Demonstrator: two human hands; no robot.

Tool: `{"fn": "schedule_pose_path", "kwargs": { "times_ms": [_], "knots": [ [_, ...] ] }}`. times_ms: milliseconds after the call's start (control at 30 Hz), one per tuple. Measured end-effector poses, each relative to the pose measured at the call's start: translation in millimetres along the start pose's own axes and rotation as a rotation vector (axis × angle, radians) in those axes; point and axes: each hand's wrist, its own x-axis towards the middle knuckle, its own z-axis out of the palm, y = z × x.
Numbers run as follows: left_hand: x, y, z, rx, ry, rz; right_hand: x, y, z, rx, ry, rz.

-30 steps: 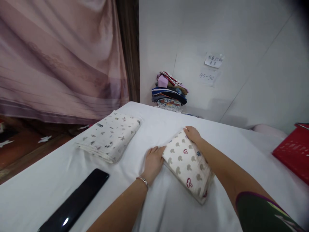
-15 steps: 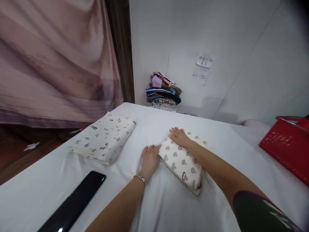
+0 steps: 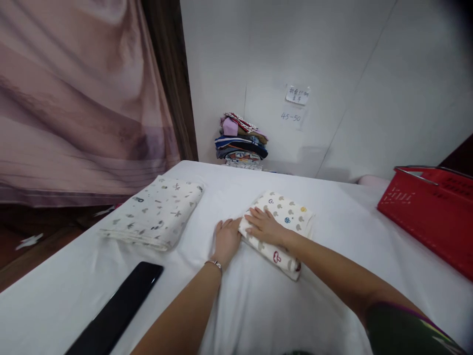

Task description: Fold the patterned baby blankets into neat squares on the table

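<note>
A folded white cloth (image 3: 286, 214) printed with grey, red, blue and yellow mushroom shapes lies on the white-covered table. My right hand (image 3: 268, 228) rests flat across its nearer fold, fingers spread and palm down. At the cloth's left corner is my left hand (image 3: 227, 241), wearing a bracelet; its thumb side touches the edge and its fingers stretch out on the table cover. A second folded white cloth (image 3: 158, 212), with small grey and dark prints, lies farther left, apart from both hands.
A long black glossy object (image 3: 118, 305) lies at the front left. On the right stands a red plastic basket (image 3: 428, 217) with a metal handle. Several folded fabrics (image 3: 242, 140) are stacked against the wall behind the table. Handwritten paper notes (image 3: 296, 95) hang there, and a pinkish curtain (image 3: 81, 98) covers the left.
My right hand has slid nearer over the cloth, onto its folded part, and more of the far part shows. My left hand stays at the corner. The view has shifted slightly right.
</note>
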Motion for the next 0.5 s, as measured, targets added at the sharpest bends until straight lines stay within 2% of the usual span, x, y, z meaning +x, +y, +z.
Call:
{"fn": "schedule_pose_path", "kwargs": {
  "times_ms": [133,233,400,500],
  "knots": [
    [0.3,0.8,-1.6,0.003,0.014,0.018,-21.4,-11.7,12.3,-0.014,0.022,-0.026],
    [1.0,0.8,-2.5,0.004,0.018,0.029,-26.9,-18.5,17.2,-0.033,0.042,-0.031],
    [1.8,0.9,-6.2,-0.001,-0.027,0.046,-40.9,-25.3,4.0,0.050,0.076,-0.008],
    [1.9,1.1,-8.2,-0.021,-0.050,0.028,-64.3,-11.4,-0.9,0.131,0.213,0.088]
  ]
}}
